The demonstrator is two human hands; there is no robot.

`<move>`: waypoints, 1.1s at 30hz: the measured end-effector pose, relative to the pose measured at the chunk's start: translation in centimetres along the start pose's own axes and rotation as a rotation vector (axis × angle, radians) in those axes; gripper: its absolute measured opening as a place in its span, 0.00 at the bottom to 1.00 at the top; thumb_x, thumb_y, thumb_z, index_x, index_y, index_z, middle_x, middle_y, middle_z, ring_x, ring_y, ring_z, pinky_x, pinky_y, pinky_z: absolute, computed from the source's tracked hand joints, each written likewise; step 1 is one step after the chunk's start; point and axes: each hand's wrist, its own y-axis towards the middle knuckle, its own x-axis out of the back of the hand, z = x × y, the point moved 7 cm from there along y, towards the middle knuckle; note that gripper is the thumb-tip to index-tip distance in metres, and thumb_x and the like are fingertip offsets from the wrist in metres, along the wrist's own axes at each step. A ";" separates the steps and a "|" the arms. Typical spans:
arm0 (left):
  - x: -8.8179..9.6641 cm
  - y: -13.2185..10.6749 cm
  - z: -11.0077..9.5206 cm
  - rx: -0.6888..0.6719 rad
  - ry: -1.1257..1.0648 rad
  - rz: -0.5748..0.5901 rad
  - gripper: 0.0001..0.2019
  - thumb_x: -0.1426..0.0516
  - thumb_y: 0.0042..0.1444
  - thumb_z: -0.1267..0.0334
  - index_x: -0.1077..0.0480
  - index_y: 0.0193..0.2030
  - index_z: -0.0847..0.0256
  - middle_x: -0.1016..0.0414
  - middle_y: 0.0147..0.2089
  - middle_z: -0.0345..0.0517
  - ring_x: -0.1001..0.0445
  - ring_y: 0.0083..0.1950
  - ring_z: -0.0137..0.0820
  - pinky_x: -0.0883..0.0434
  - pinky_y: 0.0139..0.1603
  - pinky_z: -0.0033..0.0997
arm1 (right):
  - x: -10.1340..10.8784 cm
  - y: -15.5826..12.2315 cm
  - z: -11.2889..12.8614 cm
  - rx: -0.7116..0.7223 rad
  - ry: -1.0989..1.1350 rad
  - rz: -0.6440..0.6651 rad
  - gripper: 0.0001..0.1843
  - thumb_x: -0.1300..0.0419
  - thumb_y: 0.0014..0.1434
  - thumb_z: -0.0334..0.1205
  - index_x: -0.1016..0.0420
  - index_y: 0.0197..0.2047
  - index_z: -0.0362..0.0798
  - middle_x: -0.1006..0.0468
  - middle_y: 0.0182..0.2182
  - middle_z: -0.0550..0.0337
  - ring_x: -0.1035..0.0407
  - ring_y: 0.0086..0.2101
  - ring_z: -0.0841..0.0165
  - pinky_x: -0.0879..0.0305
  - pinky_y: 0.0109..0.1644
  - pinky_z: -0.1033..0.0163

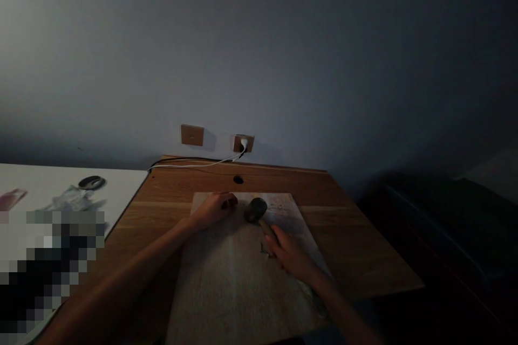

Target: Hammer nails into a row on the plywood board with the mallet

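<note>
My right hand (pixel 289 253) grips the wooden handle of a mallet (pixel 256 210) whose dark, rounded head is over the pale board (pixel 226 291). Whether the head touches the board I cannot tell. To its left, my left hand (pixel 216 209) is at the board's far left part, fingers curled in; anything inside them is too dark to make out. Small metal pieces (pixel 265 250) lie on the board beside my right hand. Several tiny bits (pixel 277 206) are scattered beyond the mallet. Another long, thin object (pixel 313 299) lies partly hidden by my right forearm.
Beneath the board is a brown wooden table (pixel 343 237) with a round cable hole (pixel 238 179). White and black cables (pixel 202 163) run along its back edge to a wall socket (pixel 244 143). On the white surface at left are a dark round dish (pixel 91 183) and crumpled plastic (pixel 75 199).
</note>
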 end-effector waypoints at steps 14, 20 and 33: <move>-0.1 0.1 -0.2 -0.044 -0.038 0.016 0.14 0.44 0.54 0.72 0.23 0.45 0.61 0.18 0.40 0.46 0.23 0.36 0.31 0.28 0.41 0.30 | 0.3 0.3 0.4 -0.036 -0.077 -0.043 0.16 0.43 0.66 0.55 0.25 0.46 0.52 0.31 0.23 0.65 0.38 0.19 0.70 0.46 0.22 0.65; -0.2 0.1 0.0 -0.027 -0.034 0.026 0.13 0.44 0.55 0.71 0.22 0.45 0.61 0.19 0.38 0.46 0.23 0.35 0.31 0.28 0.40 0.29 | 0.2 0.2 0.5 0.071 0.182 -0.051 0.12 0.39 0.65 0.53 0.26 0.42 0.53 0.31 0.22 0.65 0.38 0.20 0.70 0.47 0.22 0.66; -0.5 0.3 -0.2 -0.090 0.012 0.017 0.14 0.43 0.56 0.72 0.21 0.46 0.59 0.18 0.44 0.47 0.21 0.43 0.34 0.27 0.47 0.31 | 0.2 0.1 0.6 0.042 -0.116 -0.090 0.18 0.44 0.67 0.55 0.24 0.47 0.51 0.24 0.32 0.57 0.29 0.37 0.59 0.37 0.43 0.56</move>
